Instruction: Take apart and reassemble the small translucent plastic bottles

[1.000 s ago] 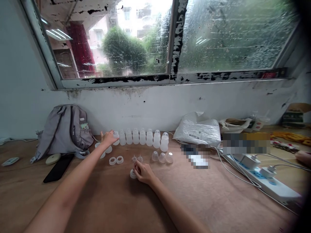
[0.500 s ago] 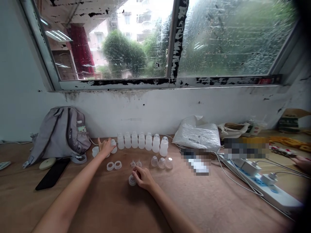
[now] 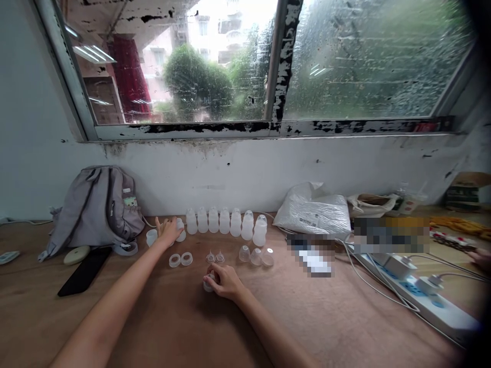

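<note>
My left hand [image 3: 169,231] reaches to the left end of a row of white bottles [image 3: 224,222], its fingers apart beside a bottle [image 3: 180,231]; whether it touches it is unclear. Another white bottle body [image 3: 152,236] stands to its left. With fingers closed, my right hand [image 3: 224,280] grips a clear ring piece [image 3: 208,284] on the table. Two rings [image 3: 180,259] lie side by side in front of the bottles. Between them and three clear caps [image 3: 255,256] sit two nipples [image 3: 215,256].
A grey backpack [image 3: 102,209] and a black phone [image 3: 84,272] are at the left. Behind right lies a silver plastic package [image 3: 314,212]. A white power strip [image 3: 433,301] with cables runs along the right. Another person's hand [image 3: 481,258] shows at the right edge.
The fingers of my right hand have moved over the top of the clear ring piece. My left hand has hardly moved; the whole view has shifted slightly.
</note>
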`<state>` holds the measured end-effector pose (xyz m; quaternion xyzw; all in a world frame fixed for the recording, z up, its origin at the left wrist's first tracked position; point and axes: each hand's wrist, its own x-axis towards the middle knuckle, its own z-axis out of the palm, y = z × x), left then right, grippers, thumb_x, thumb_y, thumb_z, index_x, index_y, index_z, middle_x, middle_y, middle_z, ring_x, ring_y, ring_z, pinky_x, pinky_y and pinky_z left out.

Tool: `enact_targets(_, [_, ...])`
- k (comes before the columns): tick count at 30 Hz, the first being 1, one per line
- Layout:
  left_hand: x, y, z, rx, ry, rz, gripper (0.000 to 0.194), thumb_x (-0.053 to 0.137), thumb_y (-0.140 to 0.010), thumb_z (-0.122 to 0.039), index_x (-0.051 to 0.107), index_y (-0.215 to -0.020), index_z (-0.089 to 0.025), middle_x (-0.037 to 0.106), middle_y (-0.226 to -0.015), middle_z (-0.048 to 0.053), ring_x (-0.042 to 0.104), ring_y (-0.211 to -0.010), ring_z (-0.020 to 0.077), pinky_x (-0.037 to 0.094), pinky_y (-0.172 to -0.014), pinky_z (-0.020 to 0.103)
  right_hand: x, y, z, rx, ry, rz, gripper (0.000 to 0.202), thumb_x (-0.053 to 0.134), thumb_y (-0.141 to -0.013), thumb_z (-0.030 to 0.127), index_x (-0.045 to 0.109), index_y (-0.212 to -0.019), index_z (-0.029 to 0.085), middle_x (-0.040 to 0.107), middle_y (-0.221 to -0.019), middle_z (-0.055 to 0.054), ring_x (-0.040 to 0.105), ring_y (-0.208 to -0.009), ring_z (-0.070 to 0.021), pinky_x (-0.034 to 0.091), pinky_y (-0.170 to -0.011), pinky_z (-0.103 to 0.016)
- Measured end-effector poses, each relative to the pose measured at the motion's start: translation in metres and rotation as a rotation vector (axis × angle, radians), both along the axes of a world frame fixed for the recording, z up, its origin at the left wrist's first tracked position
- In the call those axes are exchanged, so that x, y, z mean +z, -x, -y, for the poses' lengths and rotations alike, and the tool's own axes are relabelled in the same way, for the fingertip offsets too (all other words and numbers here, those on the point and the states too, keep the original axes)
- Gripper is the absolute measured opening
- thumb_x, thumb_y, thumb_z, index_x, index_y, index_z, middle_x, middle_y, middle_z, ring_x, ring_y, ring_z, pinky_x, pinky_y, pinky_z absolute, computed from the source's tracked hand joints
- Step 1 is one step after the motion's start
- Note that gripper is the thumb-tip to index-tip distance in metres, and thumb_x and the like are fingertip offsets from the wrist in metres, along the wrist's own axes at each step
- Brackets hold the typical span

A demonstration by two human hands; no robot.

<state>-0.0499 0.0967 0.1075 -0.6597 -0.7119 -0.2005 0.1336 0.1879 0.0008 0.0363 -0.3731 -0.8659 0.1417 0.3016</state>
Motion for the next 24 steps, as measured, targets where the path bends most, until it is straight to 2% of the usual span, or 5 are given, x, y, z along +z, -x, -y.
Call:
enact_targets(3, [0.001, -0.012, 0.012, -0.03, -0.093, 0.08, 0.043, 0.044, -0.076, -0.033, 0.046, -0.113, -0.012, 0.051, -0.117, 0.018, 0.036, -0.116, 0.0309, 0.003, -0.098, 0.054, -0.003, 0.001, -0.002, -0.008, -0.006, -0.011, 0.017, 0.048, -0.077, 0.035, 0.054, -0.079, 0.02, 0.058, -0.058, 0.001, 0.052, -0.053, -0.0111, 0.033, -0.052, -0.02])
enact_targets(5, [-0.004, -0.025, 0.025, -0.086, -0.133, 0.137, 0.038, 0.036, -0.081, -0.029, 0.046, -0.114, -0.014, 0.049, -0.12, 0.013, 0.037, -0.116, 0.0257, 0.014, -0.1, 0.047, -0.004, 0.002, -0.004, -0.04, -0.006, -0.059, 0.015, 0.047, -0.078, 0.033, 0.053, -0.076, 0.019, 0.056, -0.057, 0.001, 0.051, -0.051, -0.0111, 0.033, -0.051, -0.02])
enact_targets(9, [-0.036, -0.058, 0.067, -0.248, -0.121, 0.233, 0.03, 0.031, -0.085, -0.028, 0.054, -0.101, -0.02, 0.06, -0.103, 0.004, 0.052, -0.099, 0.0168, 0.038, -0.089, 0.03, -0.005, 0.002, -0.01, -0.114, 0.024, -0.272, 0.018, 0.041, -0.082, 0.029, 0.052, -0.072, 0.019, 0.056, -0.059, 0.0, 0.05, -0.052, -0.0118, 0.035, -0.051, -0.022])
enact_targets(14, [-0.075, -0.086, 0.11, -0.542, -0.062, 0.391, 0.035, 0.046, -0.079, -0.031, 0.047, -0.112, -0.02, 0.057, -0.107, 0.006, 0.051, -0.1, 0.0192, 0.041, -0.087, 0.034, -0.004, -0.001, -0.017, -0.117, 0.165, -0.494, 0.014, 0.039, -0.082, 0.027, 0.051, -0.082, 0.019, 0.058, -0.065, -0.001, 0.053, -0.058, -0.0129, 0.041, -0.054, -0.023])
enact_targets(24, [-0.083, -0.082, 0.11, -0.63, -0.017, 0.483, 0.045, 0.048, -0.074, -0.015, 0.037, -0.116, -0.022, 0.05, -0.114, 0.006, 0.045, -0.108, 0.0192, 0.036, -0.093, 0.037, -0.003, 0.001, -0.013, -0.02, 0.144, -0.368, 0.008, 0.044, -0.073, 0.017, 0.047, -0.081, 0.019, 0.052, -0.066, 0.002, 0.046, -0.054, -0.0097, 0.038, -0.053, -0.02])
